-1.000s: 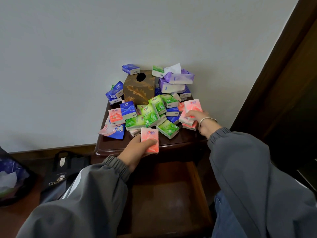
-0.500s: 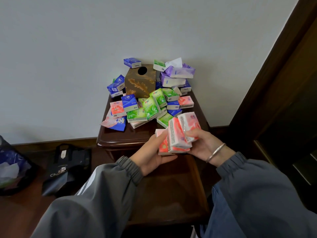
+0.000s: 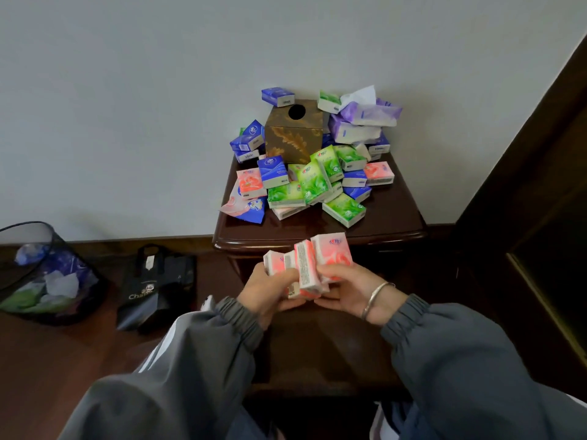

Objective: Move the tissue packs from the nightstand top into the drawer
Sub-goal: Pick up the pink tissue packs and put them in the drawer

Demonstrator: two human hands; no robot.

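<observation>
Both hands hold a bunch of pink tissue packs together above the open drawer, just in front of the nightstand's edge. My left hand grips the bunch from the left and my right hand, with a bangle on the wrist, grips it from the right. On the dark wooden nightstand top lies a heap of several green, blue, pink and purple tissue packs around a brown tissue box. The drawer's inside looks dark and bare where it shows.
A mesh waste bin with wrappers stands on the floor at the left. A black bag leans beside it near the nightstand. A dark wooden frame runs along the right. A white wall is behind the nightstand.
My hands left the nightstand top with pink packs, met in front of it and gathered the packs into one bunch. The bunch has come down a little over the open drawer.
</observation>
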